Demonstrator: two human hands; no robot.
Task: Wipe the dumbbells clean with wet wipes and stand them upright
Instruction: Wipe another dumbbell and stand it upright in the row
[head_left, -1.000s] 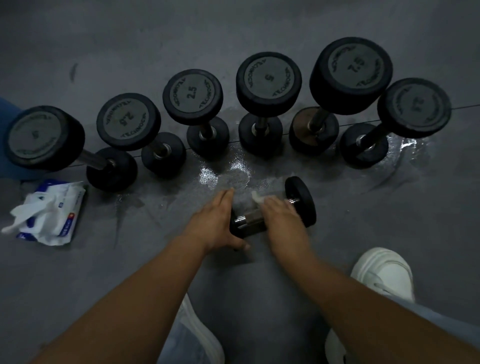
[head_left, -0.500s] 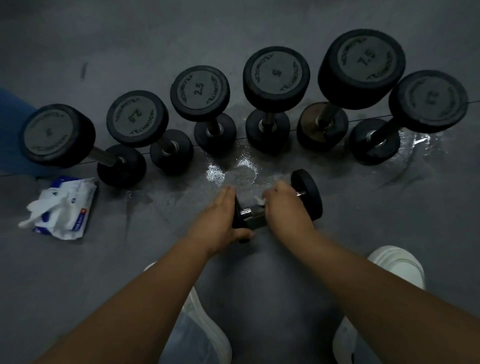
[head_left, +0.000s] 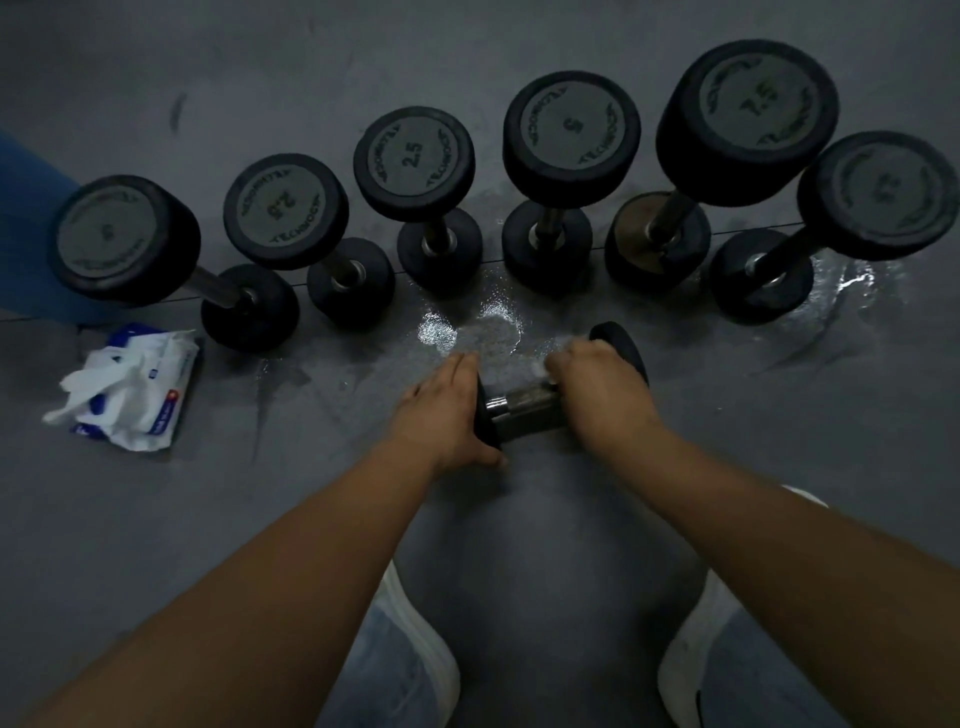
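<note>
- You can read "2.5" on the top cap of the third dumbbell (head_left: 414, 156) from the left, with "TECHNO…" curved along its edge.
- The second dumbbell (head_left: 284, 205) also shows "2.5".
- The fourth dumbbell (head_left: 571, 127) shows "5".
- The fifth dumbbell (head_left: 753, 104) shows "7.5".
- The print on the wipes pack (head_left: 156, 395) is too small to read.

grey floor (head_left: 156, 519), white shoes (head_left: 434, 665), blue mat (head_left: 26, 234)

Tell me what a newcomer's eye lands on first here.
Six black dumbbells stand upright in a row at the back. In front of them a small dumbbell lies on its side: the left hand grips one head while the right hand wraps a wet wipe round its handle.
</note>
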